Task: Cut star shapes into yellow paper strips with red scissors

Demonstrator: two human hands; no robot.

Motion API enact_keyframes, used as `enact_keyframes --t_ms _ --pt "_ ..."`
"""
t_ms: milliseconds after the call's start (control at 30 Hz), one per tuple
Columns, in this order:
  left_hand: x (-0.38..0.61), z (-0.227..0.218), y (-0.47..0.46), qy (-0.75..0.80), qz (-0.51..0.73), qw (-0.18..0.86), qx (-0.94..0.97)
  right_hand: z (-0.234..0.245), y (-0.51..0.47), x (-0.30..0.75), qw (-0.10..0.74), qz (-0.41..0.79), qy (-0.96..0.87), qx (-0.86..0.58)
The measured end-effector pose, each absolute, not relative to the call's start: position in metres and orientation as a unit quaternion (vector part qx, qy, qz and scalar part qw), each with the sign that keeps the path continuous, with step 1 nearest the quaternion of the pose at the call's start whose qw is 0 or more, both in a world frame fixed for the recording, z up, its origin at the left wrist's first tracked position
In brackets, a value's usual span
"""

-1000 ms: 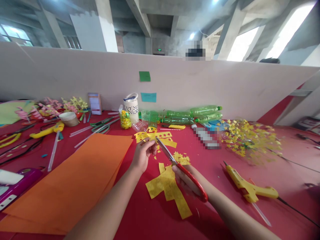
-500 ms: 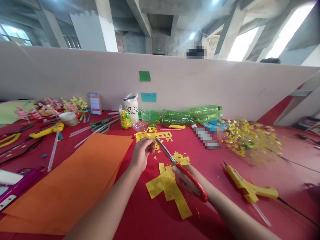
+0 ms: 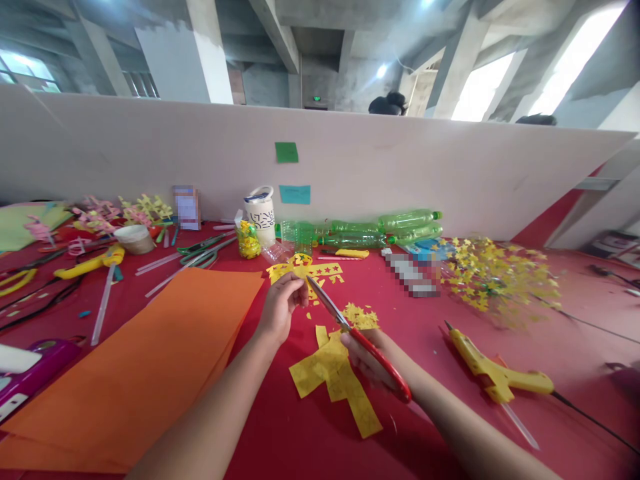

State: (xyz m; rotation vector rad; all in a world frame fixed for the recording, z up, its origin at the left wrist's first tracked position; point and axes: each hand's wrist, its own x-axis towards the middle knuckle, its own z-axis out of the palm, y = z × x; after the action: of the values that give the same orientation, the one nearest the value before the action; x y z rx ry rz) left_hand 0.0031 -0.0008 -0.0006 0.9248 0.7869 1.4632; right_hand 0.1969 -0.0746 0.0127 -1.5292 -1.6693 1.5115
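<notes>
My left hand [image 3: 281, 308] pinches a small piece of yellow paper [image 3: 302, 271] between thumb and fingers. Wrapped around the red handles of a pair of scissors [image 3: 371, 348] is my right hand [image 3: 364, 360]. The blades look nearly closed, and their tips are at the yellow paper beside my left fingertips. Below them, overlapping yellow paper strips [image 3: 330, 373] lie on the red table [image 3: 280, 427]. A pile of small yellow stars [image 3: 359, 316] sits just behind my right hand. Beyond my left hand are yellow strips with star-shaped holes [image 3: 326, 269] and scraps.
Orange sheets [image 3: 150, 353] cover the left. A yellow glue gun [image 3: 493, 367] with a cord lies right, in front of a bunch of yellow star sprigs [image 3: 490, 273]. Green plastic bottles [image 3: 360, 239], a white cup [image 3: 261, 217] and a yellow cutter knife [image 3: 352, 253] are along the partition [image 3: 350, 167].
The whole view has shifted slightly. Both hands keep almost the same pose, with the scissor tips still at the yellow paper.
</notes>
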Motion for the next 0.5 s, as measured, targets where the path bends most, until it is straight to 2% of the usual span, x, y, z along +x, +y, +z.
enact_keyframes --t_ms 500 --pt "-0.0030 -0.0014 0.0020 0.341 0.599 0.572 0.445 0.0132 -0.0753 0.2018 0.201 0.553 -0.611 -0.529"
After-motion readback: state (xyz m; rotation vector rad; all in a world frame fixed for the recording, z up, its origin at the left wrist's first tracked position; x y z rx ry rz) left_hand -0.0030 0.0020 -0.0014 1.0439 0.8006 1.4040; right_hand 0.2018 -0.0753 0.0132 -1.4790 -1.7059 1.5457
